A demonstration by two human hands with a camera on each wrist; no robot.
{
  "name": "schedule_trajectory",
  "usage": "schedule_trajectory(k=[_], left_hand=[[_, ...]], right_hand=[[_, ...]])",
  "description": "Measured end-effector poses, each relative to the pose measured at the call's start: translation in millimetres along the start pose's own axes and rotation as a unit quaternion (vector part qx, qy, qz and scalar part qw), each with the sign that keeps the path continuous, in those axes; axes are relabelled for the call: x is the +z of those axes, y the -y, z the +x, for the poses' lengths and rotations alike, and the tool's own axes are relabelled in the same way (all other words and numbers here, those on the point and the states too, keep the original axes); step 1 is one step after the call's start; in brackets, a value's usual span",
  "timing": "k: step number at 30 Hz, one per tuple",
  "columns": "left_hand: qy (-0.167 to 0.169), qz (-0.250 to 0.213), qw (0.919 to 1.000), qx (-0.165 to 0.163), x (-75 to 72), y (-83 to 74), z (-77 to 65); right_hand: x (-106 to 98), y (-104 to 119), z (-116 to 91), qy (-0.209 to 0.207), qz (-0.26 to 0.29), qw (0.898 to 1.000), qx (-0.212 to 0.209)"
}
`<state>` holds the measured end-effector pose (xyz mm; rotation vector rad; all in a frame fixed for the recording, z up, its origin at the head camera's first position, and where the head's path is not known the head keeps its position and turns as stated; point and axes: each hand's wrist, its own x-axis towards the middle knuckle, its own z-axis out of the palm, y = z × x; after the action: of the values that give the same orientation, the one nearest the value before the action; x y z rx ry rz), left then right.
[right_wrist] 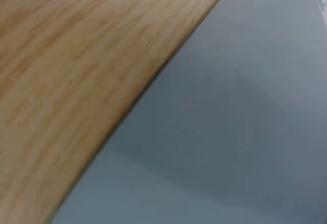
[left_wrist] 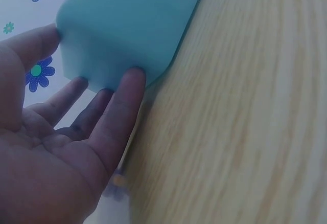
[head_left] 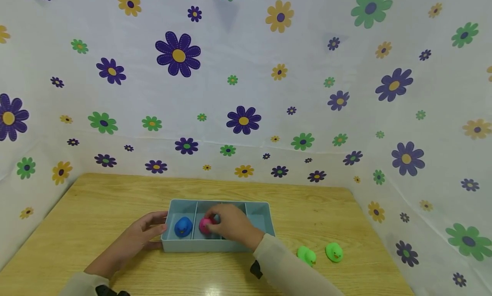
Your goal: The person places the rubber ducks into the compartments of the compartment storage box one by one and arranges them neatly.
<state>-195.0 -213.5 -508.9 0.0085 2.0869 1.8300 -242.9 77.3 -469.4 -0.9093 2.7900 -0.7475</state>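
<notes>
A light blue tray (head_left: 180, 246) with divided compartments stands on the wooden table. At its left end, the fingertips and thumb of my left hand (head_left: 132, 241) touch the outer wall, fingers fairly straight; the left wrist view shows this hand (left_wrist: 66, 132) against the tray's end (left_wrist: 117, 35). A blue rubber duck (head_left: 183, 227) sits in the leftmost compartment. In the second one, my right hand (head_left: 232, 223) pinches a pink rubber duck (head_left: 206, 226) between thumb and fingers. This hand hides part of the neighbouring compartment. Only the tray's outer wall (right_wrist: 219, 111) and tabletop fill the right wrist view.
Two green rubber ducks (head_left: 306, 256) (head_left: 334, 252) lie on the table (head_left: 307, 215) right of the tray, near my right sleeve. Behind and at both sides of the table hangs a white flowered cloth (head_left: 215, 91).
</notes>
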Motion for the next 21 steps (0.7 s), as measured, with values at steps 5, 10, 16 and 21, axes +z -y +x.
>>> schedule_trajectory(k=[5, 10, 16, 21], left_hand=[[0.005, -0.004, 1.0000, 0.003, -0.2, -1.6, -0.8], [0.012, -0.012, 0.9998, 0.008, -1.7, -1.1, -1.3], [0.015, -0.021, 0.9996, 0.012, -2.1, -0.4, -1.6], [0.015, -0.019, 0.9996, 0.011, -1.6, -0.4, -0.7]], right_hand=[[-4, 4, -1, 0.016, 0.016, 1.000, 0.020], [-10, 2, -5, 0.010, 0.006, 1.000, -0.007], [-45, -11, -29, -0.015, 0.033, 0.998, -0.045], [-74, -41, -61, -0.042, 0.064, 0.996, -0.046]])
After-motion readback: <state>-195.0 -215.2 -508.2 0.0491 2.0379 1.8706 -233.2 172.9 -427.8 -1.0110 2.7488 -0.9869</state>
